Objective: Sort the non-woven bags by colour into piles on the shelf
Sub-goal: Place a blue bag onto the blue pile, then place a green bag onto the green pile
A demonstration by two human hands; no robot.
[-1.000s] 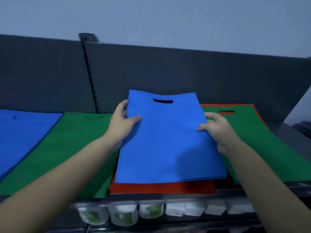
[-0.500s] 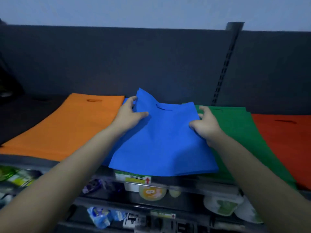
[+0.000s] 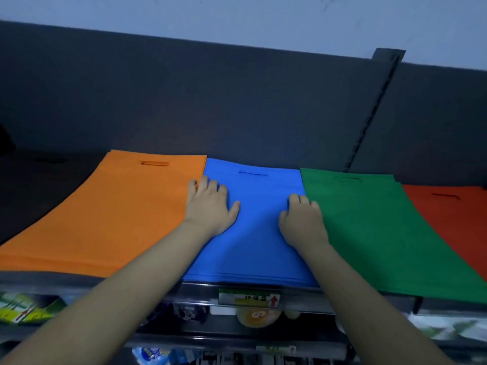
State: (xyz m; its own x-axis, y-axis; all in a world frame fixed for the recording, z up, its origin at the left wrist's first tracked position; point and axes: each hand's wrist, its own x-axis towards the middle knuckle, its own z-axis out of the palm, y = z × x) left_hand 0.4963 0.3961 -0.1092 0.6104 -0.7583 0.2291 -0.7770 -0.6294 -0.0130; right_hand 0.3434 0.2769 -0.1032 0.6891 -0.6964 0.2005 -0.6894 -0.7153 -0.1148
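Observation:
Four piles of non-woven bags lie side by side on the dark shelf (image 3: 47,164). From left to right they are an orange pile (image 3: 110,214), a blue pile (image 3: 258,233), a green pile (image 3: 369,233) and a red pile (image 3: 453,222). My left hand (image 3: 210,206) rests flat on the left edge of the blue pile, with its fingers spread towards the orange one. My right hand (image 3: 303,219) lies on the blue pile's right edge, its fingers bent at the border with the green bags. Neither hand holds a bag.
A dark back panel with a slotted upright (image 3: 369,122) rises behind the piles. A price label (image 3: 250,297) sits on the shelf's front rail. Packaged goods (image 3: 26,308) fill the lower shelves. The shelf left of the orange pile is bare.
The blue bag I carried over from the right now lies flat on the blue pile. Both hands have let go of it and rest on its edges.

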